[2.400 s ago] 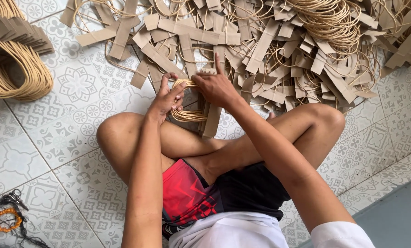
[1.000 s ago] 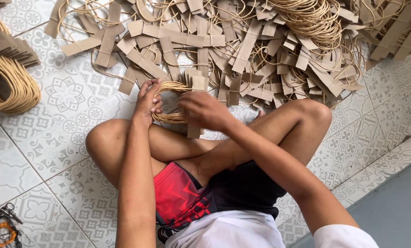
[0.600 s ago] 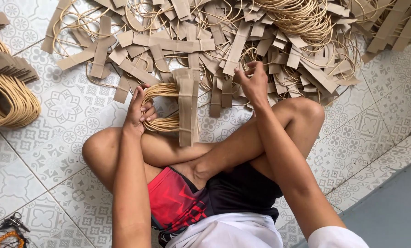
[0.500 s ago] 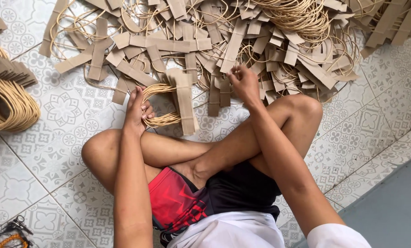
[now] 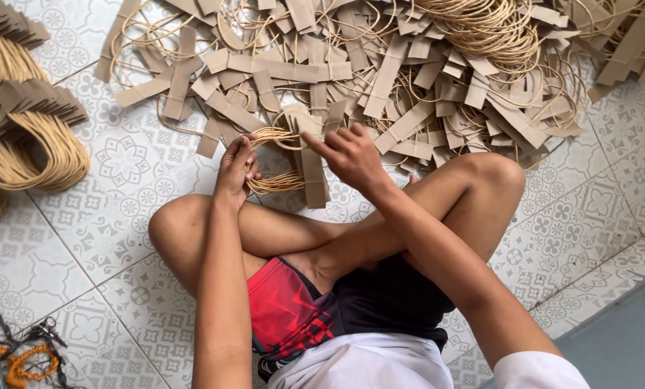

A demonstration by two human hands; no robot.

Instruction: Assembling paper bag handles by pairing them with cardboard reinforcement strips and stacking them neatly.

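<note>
Left hand (image 5: 236,167) is closed around a small bundle of cord handles with card strips (image 5: 294,162), held just above the tiled floor (image 5: 114,216) in front of the crossed legs; right hand (image 5: 348,153) sits at the bundle's 3 o'clock, fingers loosely curled, touching the strips, grip unclear. Finished stacks (image 5: 27,137) lie at 9 o'clock. The big loose pile (image 5: 409,72) at 12 o'clock looks mostly unsorted, so plenty seems left.
</note>
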